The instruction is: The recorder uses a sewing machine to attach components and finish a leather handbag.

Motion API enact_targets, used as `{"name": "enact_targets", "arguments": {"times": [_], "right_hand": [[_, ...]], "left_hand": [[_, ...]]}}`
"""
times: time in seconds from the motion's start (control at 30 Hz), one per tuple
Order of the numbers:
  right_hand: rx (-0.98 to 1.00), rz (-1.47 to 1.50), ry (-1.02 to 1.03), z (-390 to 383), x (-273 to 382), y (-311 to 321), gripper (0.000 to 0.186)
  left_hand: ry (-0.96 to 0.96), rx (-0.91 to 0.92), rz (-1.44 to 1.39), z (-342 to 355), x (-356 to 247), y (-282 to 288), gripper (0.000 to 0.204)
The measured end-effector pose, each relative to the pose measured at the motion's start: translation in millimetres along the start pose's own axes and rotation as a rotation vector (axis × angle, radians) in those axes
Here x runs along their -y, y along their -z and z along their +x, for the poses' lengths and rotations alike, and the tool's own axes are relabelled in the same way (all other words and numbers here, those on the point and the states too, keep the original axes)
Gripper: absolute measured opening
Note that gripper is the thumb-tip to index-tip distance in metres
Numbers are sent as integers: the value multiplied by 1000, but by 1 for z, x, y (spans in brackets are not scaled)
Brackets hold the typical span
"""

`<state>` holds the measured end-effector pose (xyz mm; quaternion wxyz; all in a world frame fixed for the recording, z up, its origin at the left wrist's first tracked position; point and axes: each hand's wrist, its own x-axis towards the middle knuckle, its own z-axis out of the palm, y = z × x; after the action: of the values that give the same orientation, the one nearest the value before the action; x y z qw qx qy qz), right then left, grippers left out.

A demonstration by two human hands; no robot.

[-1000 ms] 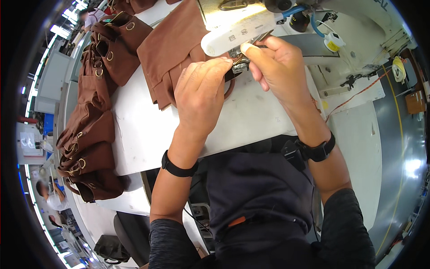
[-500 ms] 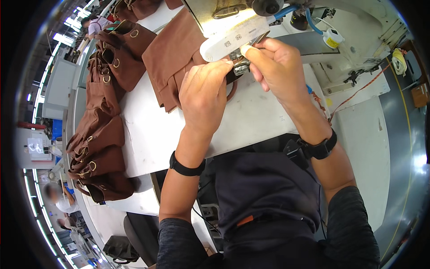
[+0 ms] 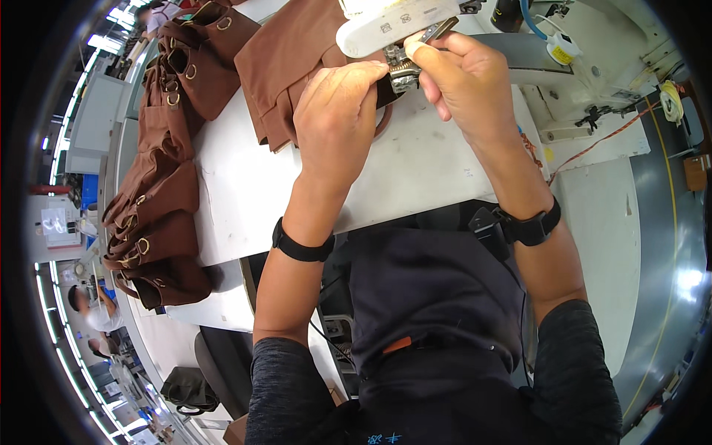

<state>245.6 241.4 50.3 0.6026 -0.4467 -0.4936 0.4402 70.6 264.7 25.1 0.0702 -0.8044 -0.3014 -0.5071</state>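
Observation:
A white sewing machine head [image 3: 386, 30] reaches over a brown bag [image 3: 285, 70] on the table. Beneath it, both hands work at the metal presser foot and needle parts [image 3: 403, 74]. My left hand [image 3: 337, 104] lies over the bag's edge, fingers closed together and fingertips touching beside the foot. Whatever they pinch is too small to make out. My right hand [image 3: 467, 81] is closed just right of the foot, thumb and forefinger pinching a slim dark metal tool [image 3: 439, 30] that points up and right. Its other fingers curl inward.
Several brown bags [image 3: 167, 159] with gold rings line the table's left side. A small white oil bottle [image 3: 562, 50] with a yellow label hangs at the upper right. An orange cord [image 3: 593, 144] trails along the right. Co-workers [image 3: 104, 311] sit far left.
The whole scene has shifted upward in the picture as the view tilted. The dark metal tool in my right hand shows more clearly. Both hands remain beside the presser foot.

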Motion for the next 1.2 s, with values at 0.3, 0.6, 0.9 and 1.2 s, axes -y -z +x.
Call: {"name": "enact_targets", "arguments": {"times": [0.3, 0.6, 0.9, 1.2], "right_hand": [[11, -4, -23, -2, -1, 9, 25], [-6, 55, -40, -2, 0, 2, 19], [2, 104, -42, -3, 3, -4, 17], [-23, 71, 5, -6, -2, -5, 13]], "left_hand": [[360, 263, -347, 13, -2, 17, 17], [-122, 764, 62, 63, 62, 21, 36], [-300, 699, 134, 62, 38, 47, 24], [15, 747, 177, 51, 13, 50, 29]]}}
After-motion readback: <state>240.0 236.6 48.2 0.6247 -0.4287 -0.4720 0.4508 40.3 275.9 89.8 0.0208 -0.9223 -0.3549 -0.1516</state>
